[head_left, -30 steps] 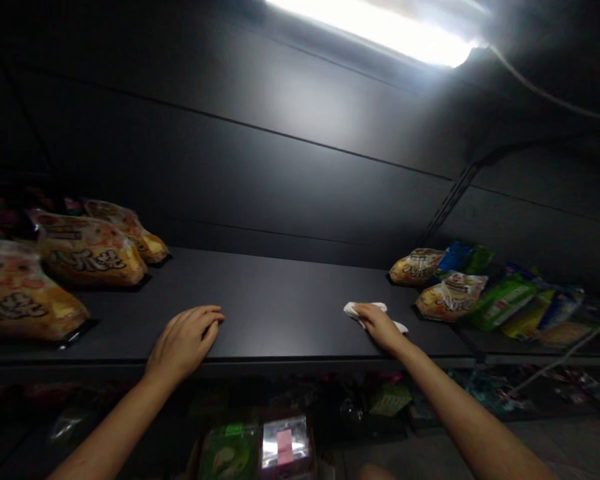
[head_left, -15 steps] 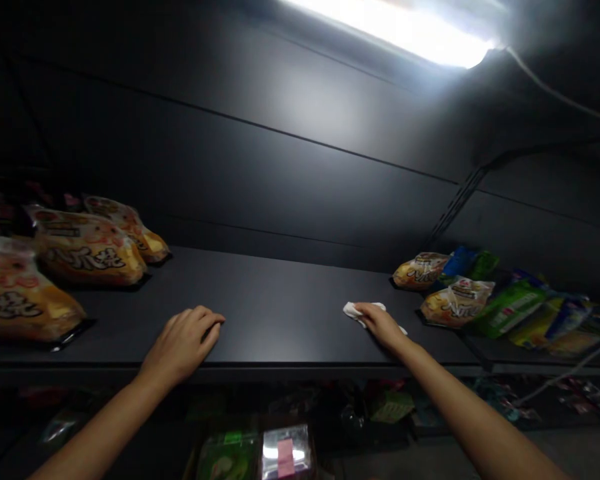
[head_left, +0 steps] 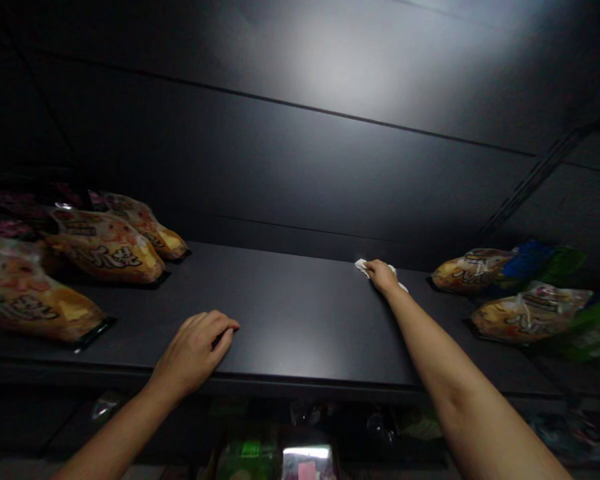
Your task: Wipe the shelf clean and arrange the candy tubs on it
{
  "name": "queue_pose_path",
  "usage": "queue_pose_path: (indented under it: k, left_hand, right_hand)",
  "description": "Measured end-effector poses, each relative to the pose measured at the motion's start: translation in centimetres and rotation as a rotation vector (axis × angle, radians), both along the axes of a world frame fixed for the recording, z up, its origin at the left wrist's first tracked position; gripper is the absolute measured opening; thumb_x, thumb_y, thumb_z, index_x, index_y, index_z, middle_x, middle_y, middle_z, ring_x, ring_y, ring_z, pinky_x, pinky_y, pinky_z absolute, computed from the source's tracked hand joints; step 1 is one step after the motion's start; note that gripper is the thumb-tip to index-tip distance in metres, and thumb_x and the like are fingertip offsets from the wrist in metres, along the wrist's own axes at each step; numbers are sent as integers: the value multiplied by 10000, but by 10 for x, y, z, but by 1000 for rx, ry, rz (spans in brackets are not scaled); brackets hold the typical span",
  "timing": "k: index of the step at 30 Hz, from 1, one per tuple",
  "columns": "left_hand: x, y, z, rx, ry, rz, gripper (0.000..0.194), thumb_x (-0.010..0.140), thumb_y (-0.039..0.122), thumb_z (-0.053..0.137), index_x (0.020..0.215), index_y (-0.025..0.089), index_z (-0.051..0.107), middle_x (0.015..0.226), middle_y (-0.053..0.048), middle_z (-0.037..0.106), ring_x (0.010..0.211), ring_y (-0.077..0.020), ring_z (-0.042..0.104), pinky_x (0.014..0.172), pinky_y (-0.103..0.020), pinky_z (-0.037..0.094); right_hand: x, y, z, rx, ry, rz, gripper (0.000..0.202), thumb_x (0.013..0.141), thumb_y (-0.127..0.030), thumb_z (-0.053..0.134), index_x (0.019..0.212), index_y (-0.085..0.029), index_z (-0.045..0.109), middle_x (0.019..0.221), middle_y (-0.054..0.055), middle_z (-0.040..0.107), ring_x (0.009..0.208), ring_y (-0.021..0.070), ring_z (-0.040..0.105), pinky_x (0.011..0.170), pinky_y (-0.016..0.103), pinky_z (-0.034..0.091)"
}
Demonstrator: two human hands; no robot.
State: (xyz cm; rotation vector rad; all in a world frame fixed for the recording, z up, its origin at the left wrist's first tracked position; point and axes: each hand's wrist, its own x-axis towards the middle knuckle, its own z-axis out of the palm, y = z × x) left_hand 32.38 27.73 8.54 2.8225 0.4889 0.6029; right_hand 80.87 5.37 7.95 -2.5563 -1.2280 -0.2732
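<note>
White cloth (head_left: 361,266), 1: the right hand (head_left: 381,276) grips it at the rear of the dark shelf (head_left: 280,303), 1. Left hand (head_left: 196,345): loosely open, rests near the front edge. Yellow bags: 3 visible left (head_left: 107,247), 2 right (head_left: 473,271). Since the earlier frame, cloth and right hand sit farther back.

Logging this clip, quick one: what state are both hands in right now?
Left hand: loosely open, no object visible in it.
Right hand: closed on a white cloth or tissue.
</note>
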Motion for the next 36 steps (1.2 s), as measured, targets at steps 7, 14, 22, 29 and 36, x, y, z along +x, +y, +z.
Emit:
queue_pose_path:
  k: [7, 14, 22, 29, 36]
  left_hand:
    - [-2, -2, -1, 25, -56, -6, 215, 916, 293, 451, 982, 257, 654, 982, -15, 688, 937, -206, 609, 884, -365, 414]
    - [-7, -9, 4, 58, -69, 0, 242, 923, 332, 442, 950, 253, 669, 965, -25, 690, 914, -210, 608, 885, -376, 411]
    - [-8, -14, 2, 80, -66, 10, 220, 907, 324, 471, 994, 258, 663, 992, -35, 679, 951, -221, 600, 894, -380, 410]
    - [-5, -13, 2, 69, -37, 18, 224, 914, 316, 459, 1015, 262, 652, 1005, -36, 669, 952, -222, 592, 867, -376, 423]
    - [-2, -10, 4, 36, -5, 24, 213, 928, 307, 444, 1015, 262, 633, 1005, -22, 663, 943, -212, 583, 866, -374, 424]
  right_hand:
    - [-53, -30, 1, 41, 27, 208, 283, 899, -199, 551, 1135, -211, 705, 1136, 103, 702, 1041, 230, 637, 925, 328, 465]
    - [-159, -96, 4, 101, 62, 393, 319, 905, -184, 521, 1181, -230, 673, 1156, 109, 684, 1067, 243, 621, 955, 420, 475]
    - [-242, -153, 13, 58, 187, 509, 352, 961, -256, 475, 1290, -287, 598, 1324, 105, 594, 1199, 241, 552, 1013, 429, 452]
    - [-150, -91, 6, 60, 19, 421, 300, 918, -247, 512, 1162, -250, 687, 1184, 104, 694, 1087, 263, 627, 962, 442, 456]
    - [-59, 0, 7, -29, -43, 182, 304, 919, -238, 523, 1171, -266, 690, 1189, 64, 692, 1067, 218, 631, 913, 306, 465]
